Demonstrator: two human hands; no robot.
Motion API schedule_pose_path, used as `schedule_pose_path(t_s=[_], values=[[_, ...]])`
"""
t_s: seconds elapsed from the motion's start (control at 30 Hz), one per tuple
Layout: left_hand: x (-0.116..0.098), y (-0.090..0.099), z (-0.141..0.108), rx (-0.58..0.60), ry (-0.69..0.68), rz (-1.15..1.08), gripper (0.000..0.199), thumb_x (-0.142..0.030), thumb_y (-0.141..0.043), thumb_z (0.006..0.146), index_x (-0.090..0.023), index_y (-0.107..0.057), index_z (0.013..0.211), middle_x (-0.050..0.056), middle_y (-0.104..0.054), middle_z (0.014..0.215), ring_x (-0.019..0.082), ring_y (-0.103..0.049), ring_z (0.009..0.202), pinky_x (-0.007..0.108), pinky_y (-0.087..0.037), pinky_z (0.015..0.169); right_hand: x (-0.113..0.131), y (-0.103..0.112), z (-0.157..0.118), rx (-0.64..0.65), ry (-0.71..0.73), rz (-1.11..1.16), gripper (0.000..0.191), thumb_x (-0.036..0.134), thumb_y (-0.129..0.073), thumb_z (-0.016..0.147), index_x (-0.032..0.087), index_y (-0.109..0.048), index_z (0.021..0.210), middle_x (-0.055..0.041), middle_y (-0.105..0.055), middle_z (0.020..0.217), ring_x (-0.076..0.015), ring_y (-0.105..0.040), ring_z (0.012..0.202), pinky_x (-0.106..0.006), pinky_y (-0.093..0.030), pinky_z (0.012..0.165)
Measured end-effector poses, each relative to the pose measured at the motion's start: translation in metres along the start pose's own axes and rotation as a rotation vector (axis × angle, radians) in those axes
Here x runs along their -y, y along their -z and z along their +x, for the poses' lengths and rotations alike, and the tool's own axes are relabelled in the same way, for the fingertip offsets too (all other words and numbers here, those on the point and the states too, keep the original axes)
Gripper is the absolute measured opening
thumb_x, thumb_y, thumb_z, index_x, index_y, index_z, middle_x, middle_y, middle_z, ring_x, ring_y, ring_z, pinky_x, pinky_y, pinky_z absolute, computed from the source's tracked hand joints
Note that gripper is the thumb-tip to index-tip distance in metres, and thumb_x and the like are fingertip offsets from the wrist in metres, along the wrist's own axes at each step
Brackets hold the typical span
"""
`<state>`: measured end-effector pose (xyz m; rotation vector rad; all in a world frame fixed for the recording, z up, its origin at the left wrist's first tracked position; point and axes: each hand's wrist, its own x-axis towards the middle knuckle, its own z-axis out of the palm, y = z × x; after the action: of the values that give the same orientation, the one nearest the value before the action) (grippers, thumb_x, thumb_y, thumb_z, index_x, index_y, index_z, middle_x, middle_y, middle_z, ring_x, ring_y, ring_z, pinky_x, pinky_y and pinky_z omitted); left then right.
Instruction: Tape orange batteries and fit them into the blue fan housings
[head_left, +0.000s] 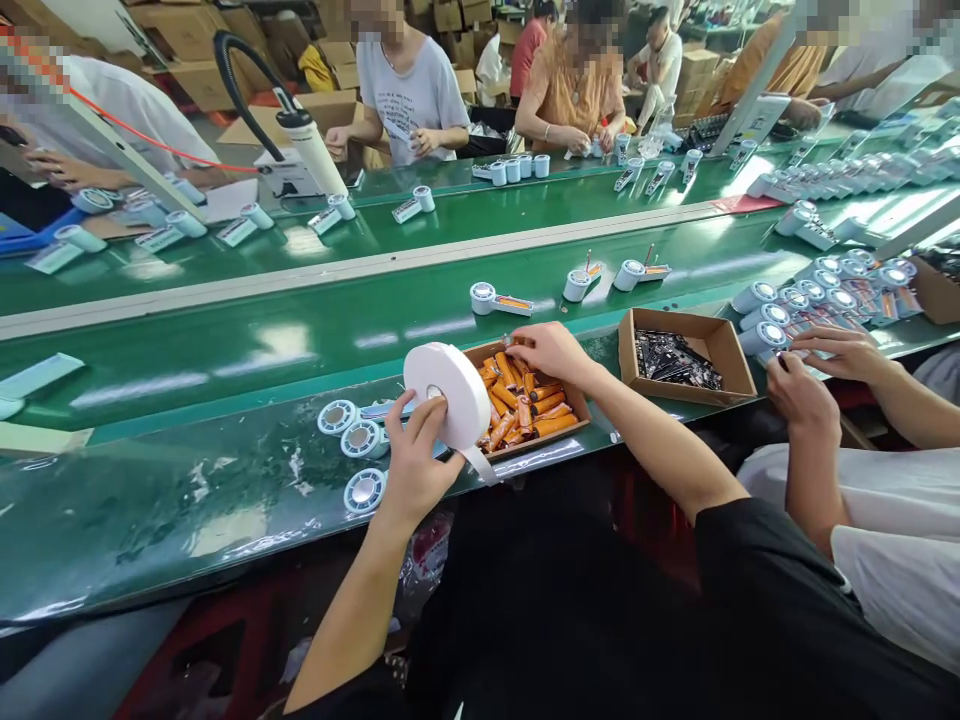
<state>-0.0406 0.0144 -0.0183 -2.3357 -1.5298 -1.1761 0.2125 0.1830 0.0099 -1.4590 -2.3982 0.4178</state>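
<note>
So the left grip [416, 455] is clamping a white roll [459, 392] above the counter [172, 510], and a loose strip of tape [481, 466] is hanging off it near the front edge. The right grip [556, 352] is reaching in over the back of a cardboard box [543, 442], right by the orange cells [523, 408]; honestly can't tell if the fingertips are pinching one or staying apart.

Progress-wise it's looking mid-batch to me. Cells are filling most of that box, so plenty are remaining. Three fan units [365, 440] are lying left of the box, but the left grip is blocking their handles, so no clue whether they're carrying cells. On the green belt [315, 300], one fan [482, 298] is showing orange in its handle, and two more fans [577, 285] are sitting past it, also showing orange, so I'm guessing those are further along. To the right, a co-worker's hands [806, 400] are working beside a second box [696, 394] of dark flat parts [671, 358].
</note>
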Motion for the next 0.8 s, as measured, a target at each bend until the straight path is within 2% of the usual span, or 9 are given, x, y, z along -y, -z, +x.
schedule_pose_path(t_s=[0.1,0.17,0.23,0.3,0.37,0.47,0.6,0.7,0.8], values=[[0.001,0.006,-0.007,0.054,-0.013,0.054,0.057,-0.010,-0.075,0.079,-0.017,-0.059,0.133,0.014,-0.068,0.126,0.042,-0.042,0.142,0.063,-0.043,0.116,-0.003,0.011,-0.023,-0.158,0.055,0.636,0.040,0.052,-0.061,0.099,0.018,-0.074,0.118,-0.0079,-0.076,0.109,-0.0208,-0.070,0.097,-0.032,-0.054,0.087],[0.000,0.009,-0.010,0.096,-0.028,0.091,0.057,-0.009,-0.073,0.080,-0.018,-0.060,0.135,0.014,-0.068,0.126,0.043,-0.040,0.142,0.064,-0.043,0.115,0.004,0.016,-0.042,-0.087,0.060,1.052,0.044,0.057,-0.064,0.097,0.020,-0.070,0.120,-0.0079,-0.076,0.114,-0.0211,-0.071,0.100,-0.034,-0.057,0.088],[-0.003,0.010,-0.011,0.125,-0.047,0.124,0.058,-0.008,-0.071,0.081,-0.018,-0.060,0.137,0.014,-0.069,0.126,0.045,-0.038,0.144,0.064,-0.043,0.114,0.016,0.019,-0.060,0.026,0.042,1.274,0.046,0.060,-0.065,0.096,0.022,-0.066,0.123,-0.0083,-0.076,0.114,-0.0218,-0.072,0.101,-0.035,-0.059,0.087],[-0.006,0.012,-0.012,0.145,-0.073,0.152,0.059,-0.006,-0.069,0.082,-0.018,-0.060,0.140,0.013,-0.070,0.127,0.046,-0.035,0.146,0.063,-0.044,0.114,0.028,0.021,-0.075,0.070,0.033,1.314,0.050,0.060,-0.067,0.096,0.022,-0.064,0.129,-0.0087,-0.076,0.112,-0.0224,-0.072,0.102,-0.036,-0.059,0.088],[-0.009,0.013,-0.012,0.166,-0.092,0.172,0.062,-0.005,-0.068,0.083,-0.018,-0.060,0.143,0.013,-0.070,0.129,0.045,-0.033,0.148,0.061,-0.045,0.114,0.037,0.023,-0.084,0.081,0.044,1.256,0.053,0.056,-0.066,0.098,0.023,-0.059,0.138,-0.0076,-0.075,0.111,-0.0210,-0.071,0.101,-0.036,-0.058,0.090],[-0.010,0.015,-0.014,0.187,-0.084,0.181,0.066,-0.005,-0.067,0.083,-0.019,-0.059,0.146,0.013,-0.069,0.132,0.045,-0.031,0.150,0.061,-0.045,0.114,0.040,0.024,-0.090,0.087,0.042,1.258,0.045,0.049,-0.060,0.102,0.027,-0.057,0.140,-0.0016,-0.071,0.099,-0.0160,-0.066,0.083,-0.032,-0.057,0.081],[-0.008,0.016,-0.017,0.185,-0.056,0.185,0.068,-0.005,-0.067,0.082,-0.019,-0.057,0.148,0.014,-0.069,0.133,0.045,-0.031,0.150,0.063,-0.044,0.115,0.037,0.019,-0.092,0.021,-0.036,1.336,0.028,0.035,-0.069,0.092,0.025,-0.061,0.117,0.0061,-0.057,0.076,-0.0099,-0.052,0.060,-0.023,-0.046,0.058],[-0.009,0.015,-0.017,0.191,-0.063,0.187,0.066,-0.006,-0.067,0.083,-0.018,-0.058,0.147,0.015,-0.069,0.132,0.045,-0.031,0.150,0.063,-0.045,0.115,0.037,0.016,-0.092,-0.021,-0.123,1.321,0.019,0.028,-0.070,0.087,0.024,-0.053,0.095,0.0086,-0.054,0.066,-0.0076,-0.045,0.049,-0.020,-0.034,0.047],[-0.013,0.013,-0.017,0.201,-0.074,0.192,0.064,-0.008,-0.068,0.084,-0.018,-0.058,0.146,0.014,-0.069,0.133,0.045,-0.032,0.150,0.063,-0.046,0.114,0.037,0.011,-0.091,0.013,-0.176,1.403,0.016,0.032,-0.064,0.088,0.024,-0.050,0.093,0.0097,-0.054,0.058,-0.0076,-0.039,0.041,-0.019,-0.028,0.042]])
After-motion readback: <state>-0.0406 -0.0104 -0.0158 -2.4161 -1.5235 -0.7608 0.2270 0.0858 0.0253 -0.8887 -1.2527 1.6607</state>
